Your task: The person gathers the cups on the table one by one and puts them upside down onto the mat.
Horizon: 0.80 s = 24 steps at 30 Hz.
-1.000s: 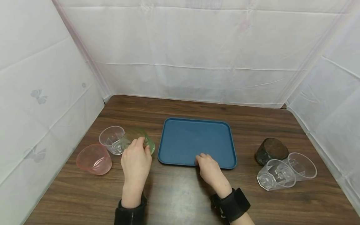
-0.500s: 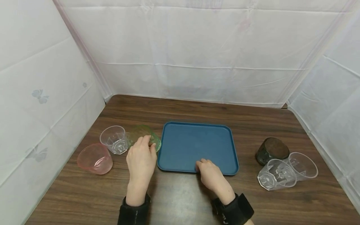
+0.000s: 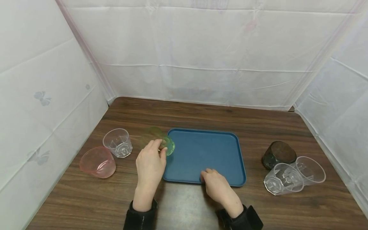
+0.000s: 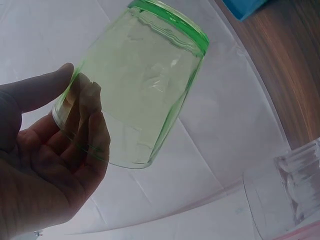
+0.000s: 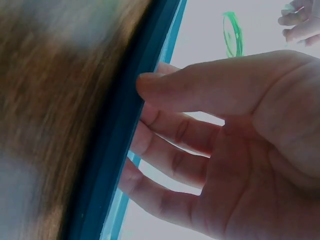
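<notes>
Gap closing! Left hand, fingers curled round the green tumbler, reaches the blue tray; right hand pinches and draws it closer.

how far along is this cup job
Done: nothing obvious; no cup stands on the blue rectangular tray. In hand: left hand grips a transparent green cup at the tray's left edge; right hand holds the tray's near rim. Left, probably: pink cup, dark smoky cup, three clear cups on the brown table.

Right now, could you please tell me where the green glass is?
In the head view, the green glass is in the left hand, tilted, beside or over the left edge of the blue tray.
</notes>
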### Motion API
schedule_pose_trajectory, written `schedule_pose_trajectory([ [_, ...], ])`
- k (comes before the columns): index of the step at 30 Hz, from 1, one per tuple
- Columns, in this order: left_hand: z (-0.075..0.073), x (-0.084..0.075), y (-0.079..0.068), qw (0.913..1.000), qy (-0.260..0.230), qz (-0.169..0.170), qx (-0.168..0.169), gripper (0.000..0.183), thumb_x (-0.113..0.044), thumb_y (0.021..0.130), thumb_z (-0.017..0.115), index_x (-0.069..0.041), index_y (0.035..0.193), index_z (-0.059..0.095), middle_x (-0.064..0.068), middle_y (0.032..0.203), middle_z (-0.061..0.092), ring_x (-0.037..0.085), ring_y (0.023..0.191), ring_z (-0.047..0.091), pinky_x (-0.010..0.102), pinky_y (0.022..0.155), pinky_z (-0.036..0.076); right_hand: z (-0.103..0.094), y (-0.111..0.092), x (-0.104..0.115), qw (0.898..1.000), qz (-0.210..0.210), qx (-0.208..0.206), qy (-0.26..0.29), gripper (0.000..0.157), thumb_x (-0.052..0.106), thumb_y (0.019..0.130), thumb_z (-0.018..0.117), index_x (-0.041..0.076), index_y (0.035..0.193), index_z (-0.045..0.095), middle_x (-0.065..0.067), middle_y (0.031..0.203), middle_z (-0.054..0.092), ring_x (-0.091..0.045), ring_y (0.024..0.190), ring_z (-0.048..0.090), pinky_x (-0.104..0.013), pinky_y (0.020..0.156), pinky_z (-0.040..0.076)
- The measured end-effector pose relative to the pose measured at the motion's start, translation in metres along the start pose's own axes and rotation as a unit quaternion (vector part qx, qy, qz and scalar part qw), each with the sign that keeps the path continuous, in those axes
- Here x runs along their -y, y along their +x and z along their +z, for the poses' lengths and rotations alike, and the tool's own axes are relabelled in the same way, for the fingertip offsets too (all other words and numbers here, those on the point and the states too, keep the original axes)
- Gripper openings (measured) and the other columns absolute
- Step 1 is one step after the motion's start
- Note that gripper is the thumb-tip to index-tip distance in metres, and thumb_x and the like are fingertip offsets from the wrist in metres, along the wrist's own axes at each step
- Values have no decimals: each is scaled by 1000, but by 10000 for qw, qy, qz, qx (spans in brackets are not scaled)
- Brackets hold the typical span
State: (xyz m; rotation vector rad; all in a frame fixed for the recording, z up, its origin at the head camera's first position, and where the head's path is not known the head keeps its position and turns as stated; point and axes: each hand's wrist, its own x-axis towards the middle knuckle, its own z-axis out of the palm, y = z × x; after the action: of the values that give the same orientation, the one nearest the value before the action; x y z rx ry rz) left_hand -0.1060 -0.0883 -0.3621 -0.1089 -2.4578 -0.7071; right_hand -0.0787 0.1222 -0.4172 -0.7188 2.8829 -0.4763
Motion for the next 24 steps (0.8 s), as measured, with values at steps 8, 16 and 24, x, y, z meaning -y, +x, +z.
schedule_pose_trajectory([
  [8,4,-9,-4,9994,-303,133,75,19,-11,74,72,-7,92,66,1,76,62,17,64,57,36,55,46,1,-4,1,10000,-44,84,-29,18,-4,80,53,14,77,53,3,70,41,-12,61,39,-27,53,37],
  [16,7,-21,-8,9971,-709,216,171,17,-15,75,72,-12,91,66,-4,77,61,13,68,57,33,56,47,-2,2,1,9983,340,101,455,39,26,83,65,5,114,55,-9,101,59,-22,91,57,-36,74,48],
  [24,7,-26,-10,9913,-1172,316,515,17,-18,76,71,-13,91,65,-5,82,62,12,76,60,34,63,50,0,18,8,9823,246,-1550,1019,98,44,75,70,8,147,14,-17,139,37,-30,127,34,-45,99,35],
])
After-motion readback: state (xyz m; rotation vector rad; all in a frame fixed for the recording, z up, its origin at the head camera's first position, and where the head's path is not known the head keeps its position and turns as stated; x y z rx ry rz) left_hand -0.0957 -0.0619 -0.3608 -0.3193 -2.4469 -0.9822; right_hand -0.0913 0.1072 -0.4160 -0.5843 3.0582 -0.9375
